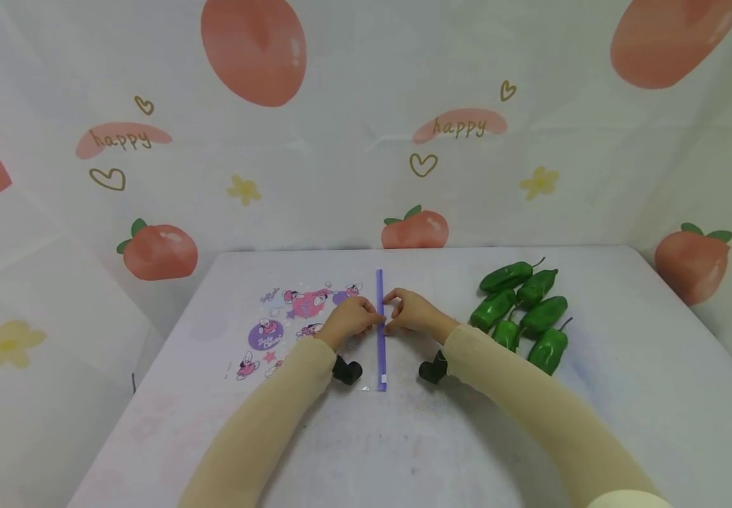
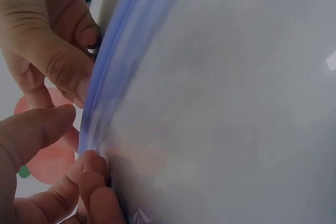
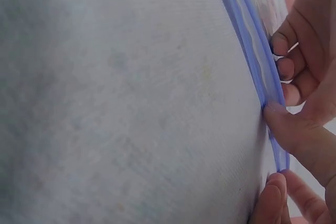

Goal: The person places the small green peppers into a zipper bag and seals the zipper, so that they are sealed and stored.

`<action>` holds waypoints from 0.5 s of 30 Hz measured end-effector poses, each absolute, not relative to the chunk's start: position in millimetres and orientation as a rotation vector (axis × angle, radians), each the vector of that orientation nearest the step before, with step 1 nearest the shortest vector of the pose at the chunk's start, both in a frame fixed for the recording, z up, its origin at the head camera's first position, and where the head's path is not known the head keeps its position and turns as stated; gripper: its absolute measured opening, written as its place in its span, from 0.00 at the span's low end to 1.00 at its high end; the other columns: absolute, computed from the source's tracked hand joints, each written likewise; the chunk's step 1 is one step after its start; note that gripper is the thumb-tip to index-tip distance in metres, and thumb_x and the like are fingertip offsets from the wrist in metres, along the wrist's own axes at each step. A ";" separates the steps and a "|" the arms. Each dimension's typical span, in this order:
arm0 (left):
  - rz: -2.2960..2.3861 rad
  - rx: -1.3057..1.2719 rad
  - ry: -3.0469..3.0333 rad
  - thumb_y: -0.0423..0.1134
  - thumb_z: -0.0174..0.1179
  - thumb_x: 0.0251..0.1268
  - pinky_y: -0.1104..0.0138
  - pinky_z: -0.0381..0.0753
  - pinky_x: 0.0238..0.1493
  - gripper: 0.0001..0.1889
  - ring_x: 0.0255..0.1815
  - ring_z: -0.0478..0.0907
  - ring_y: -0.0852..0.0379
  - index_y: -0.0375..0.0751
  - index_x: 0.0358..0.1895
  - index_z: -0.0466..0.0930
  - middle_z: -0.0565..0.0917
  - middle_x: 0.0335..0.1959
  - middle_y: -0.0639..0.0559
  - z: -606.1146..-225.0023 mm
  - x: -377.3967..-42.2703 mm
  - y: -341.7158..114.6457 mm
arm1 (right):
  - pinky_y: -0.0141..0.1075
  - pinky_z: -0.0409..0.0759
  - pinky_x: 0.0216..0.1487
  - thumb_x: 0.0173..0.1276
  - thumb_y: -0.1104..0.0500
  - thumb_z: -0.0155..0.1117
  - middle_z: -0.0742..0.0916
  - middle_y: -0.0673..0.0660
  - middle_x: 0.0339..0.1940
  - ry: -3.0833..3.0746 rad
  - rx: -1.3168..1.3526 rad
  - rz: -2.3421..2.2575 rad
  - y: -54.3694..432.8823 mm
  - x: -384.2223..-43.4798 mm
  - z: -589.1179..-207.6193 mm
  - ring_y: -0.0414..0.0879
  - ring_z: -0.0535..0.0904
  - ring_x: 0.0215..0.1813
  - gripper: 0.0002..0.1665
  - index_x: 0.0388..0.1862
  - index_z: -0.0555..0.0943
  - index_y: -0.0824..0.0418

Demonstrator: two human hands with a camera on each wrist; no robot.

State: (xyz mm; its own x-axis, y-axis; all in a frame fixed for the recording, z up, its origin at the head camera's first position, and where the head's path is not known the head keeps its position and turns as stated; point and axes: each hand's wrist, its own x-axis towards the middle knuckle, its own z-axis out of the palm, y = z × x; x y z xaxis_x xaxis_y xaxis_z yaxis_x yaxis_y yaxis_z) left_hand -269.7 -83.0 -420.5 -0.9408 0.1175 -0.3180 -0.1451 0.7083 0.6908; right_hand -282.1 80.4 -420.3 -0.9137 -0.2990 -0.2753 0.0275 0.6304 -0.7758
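A clear plastic zip bag (image 1: 364,356) printed with pink and purple cartoon figures lies flat on the table, its purple zip strip (image 1: 381,360) at the right end. My left hand (image 1: 349,317) pinches the strip near its middle. On the other side, my right hand (image 1: 419,312) has curled fingers, with thumb and fingertips at the strip's edge. Up close in the right wrist view, the blue-purple zip strip (image 3: 247,32) shows two parallel bands running between the fingertips. The left wrist view shows both hands close together along the zip strip (image 2: 102,61). Overlapping fingers partly hide the grip.
Several green peppers (image 1: 543,315) lie in a cluster at the right, just beyond my right forearm. Black wrist-camera mounts (image 1: 348,370) hang beneath both wrists. A printed cloth backdrop (image 1: 340,162) stands behind the white table (image 1: 404,444).
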 end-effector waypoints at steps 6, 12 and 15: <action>0.972 -0.014 2.643 0.51 0.67 0.57 0.68 0.67 0.23 0.16 0.21 0.70 0.58 0.44 0.31 0.75 0.75 0.21 0.53 -423.6 -274.9 -81.2 | 0.30 0.69 0.30 0.50 0.63 0.77 0.75 0.51 0.28 2.492 -0.233 -1.141 79.2 -281.5 -419.9 0.43 0.70 0.29 0.38 0.61 0.73 0.56; 0.918 -0.035 2.660 0.50 0.68 0.55 0.68 0.66 0.21 0.16 0.19 0.69 0.58 0.44 0.30 0.75 0.76 0.21 0.53 -422.4 -275.8 -77.5 | 0.31 0.69 0.32 0.50 0.62 0.78 0.76 0.53 0.29 2.494 -0.203 -1.108 77.6 -281.3 -419.4 0.44 0.71 0.32 0.41 0.64 0.72 0.53; 0.909 -0.035 2.662 0.47 0.68 0.56 0.69 0.67 0.21 0.13 0.19 0.69 0.58 0.44 0.30 0.75 0.77 0.21 0.53 -420.6 -274.9 -76.1 | 0.32 0.69 0.33 0.50 0.60 0.78 0.76 0.53 0.29 2.502 -0.201 -1.085 77.5 -282.4 -420.6 0.45 0.71 0.33 0.42 0.65 0.72 0.52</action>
State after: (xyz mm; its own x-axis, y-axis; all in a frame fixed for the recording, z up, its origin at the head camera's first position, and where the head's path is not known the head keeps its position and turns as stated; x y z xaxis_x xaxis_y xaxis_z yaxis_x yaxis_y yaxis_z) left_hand -274.9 -76.1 -420.6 -0.9461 0.0812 -0.3135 -0.1275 0.7965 0.5910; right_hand -282.4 77.5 -420.6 -0.9078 -0.2860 -0.3066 0.0282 0.6879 -0.7253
